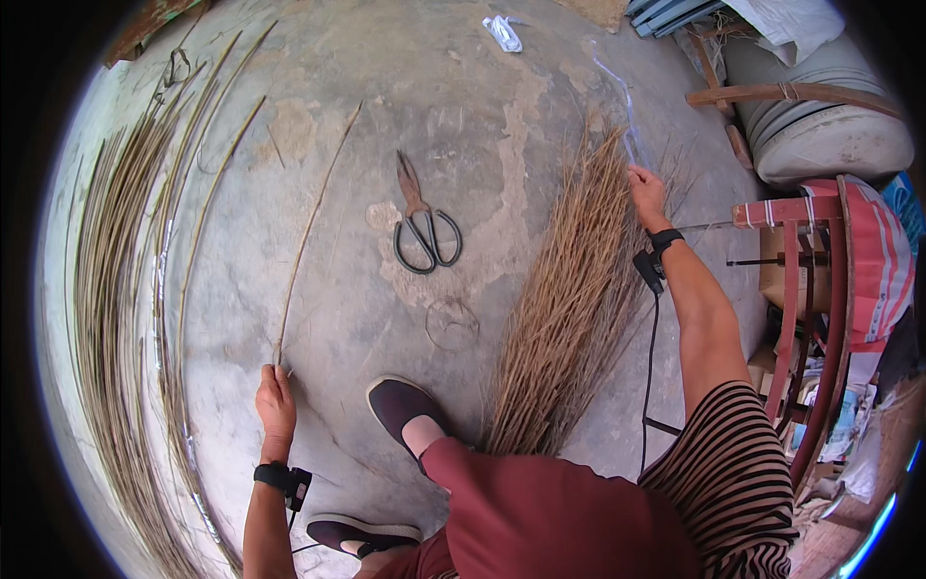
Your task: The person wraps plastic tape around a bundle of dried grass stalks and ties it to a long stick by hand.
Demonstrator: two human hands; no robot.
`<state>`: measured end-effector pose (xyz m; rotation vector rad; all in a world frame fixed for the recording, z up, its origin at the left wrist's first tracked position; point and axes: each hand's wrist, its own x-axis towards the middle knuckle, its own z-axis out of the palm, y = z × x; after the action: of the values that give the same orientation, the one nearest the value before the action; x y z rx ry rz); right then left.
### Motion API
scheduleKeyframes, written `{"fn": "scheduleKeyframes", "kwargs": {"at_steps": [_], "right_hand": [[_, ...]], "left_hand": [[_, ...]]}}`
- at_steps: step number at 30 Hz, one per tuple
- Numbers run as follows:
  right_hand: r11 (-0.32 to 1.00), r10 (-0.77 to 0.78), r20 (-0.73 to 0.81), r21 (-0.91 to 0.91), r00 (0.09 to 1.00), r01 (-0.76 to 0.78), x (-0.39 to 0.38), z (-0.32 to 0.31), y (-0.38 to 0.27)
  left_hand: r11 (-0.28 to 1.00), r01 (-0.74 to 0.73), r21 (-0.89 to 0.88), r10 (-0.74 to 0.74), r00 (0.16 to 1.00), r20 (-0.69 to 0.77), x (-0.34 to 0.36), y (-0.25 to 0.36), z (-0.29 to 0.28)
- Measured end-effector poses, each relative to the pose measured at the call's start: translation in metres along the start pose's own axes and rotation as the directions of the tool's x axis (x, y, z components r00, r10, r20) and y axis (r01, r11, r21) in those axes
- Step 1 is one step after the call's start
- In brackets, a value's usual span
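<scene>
My left hand (276, 405) is closed round the lower end of a thin brown stick (321, 210), which slants up and away over the floor. On the far side of the brush bundle, my right hand (647, 198) has its fingers pinched at the near end of a pale, see-through plastic strip (627, 96). Just left of that hand lies a thick bundle of dry brown twigs (569, 299). Between my hands, a pair of scissors (415, 198) with black loop handles and rusty blades rests on the concrete, with a loose wire ring (451, 323) nearer my shoe.
Long thin sticks (116, 251) lie in a pile at the left, beside a silvery strip (159, 289). A crumpled white wad (503, 34) is at the far side. A red wooden chair (791, 318) and a large round container (830, 140) stand at the right. My shoes (405, 410) are near.
</scene>
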<state>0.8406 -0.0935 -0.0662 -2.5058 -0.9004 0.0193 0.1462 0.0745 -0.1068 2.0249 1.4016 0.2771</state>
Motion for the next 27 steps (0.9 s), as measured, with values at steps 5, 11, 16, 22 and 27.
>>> {"fn": "scheduleKeyframes", "kwargs": {"at_steps": [5,11,16,22,27], "right_hand": [[0.899,0.209,-0.164,0.421,0.964,-0.124,0.008,-0.027,0.025],[0.864,0.339,-0.107,0.428,0.935,-0.265,0.011,-0.025,0.005],[0.926,-0.101,-0.079,-0.372,0.992,0.065,0.015,-0.006,-0.011],[0.901,-0.079,0.413,-0.361,0.907,0.242,0.019,0.010,-0.034],[0.884,0.008,0.519,-0.402,0.855,0.236,0.040,-0.006,0.012]], "left_hand": [[0.991,0.016,0.131,-0.010,0.999,-0.044,0.001,0.006,0.011],[0.972,-0.060,0.228,0.100,0.980,-0.169,-0.007,0.014,0.014],[0.973,-0.015,0.232,0.055,0.985,-0.165,-0.004,0.017,0.015],[0.958,-0.012,0.286,0.065,0.982,-0.179,-0.011,0.010,0.013],[0.967,-0.010,0.254,0.057,0.982,-0.179,-0.004,0.016,0.020]]}}
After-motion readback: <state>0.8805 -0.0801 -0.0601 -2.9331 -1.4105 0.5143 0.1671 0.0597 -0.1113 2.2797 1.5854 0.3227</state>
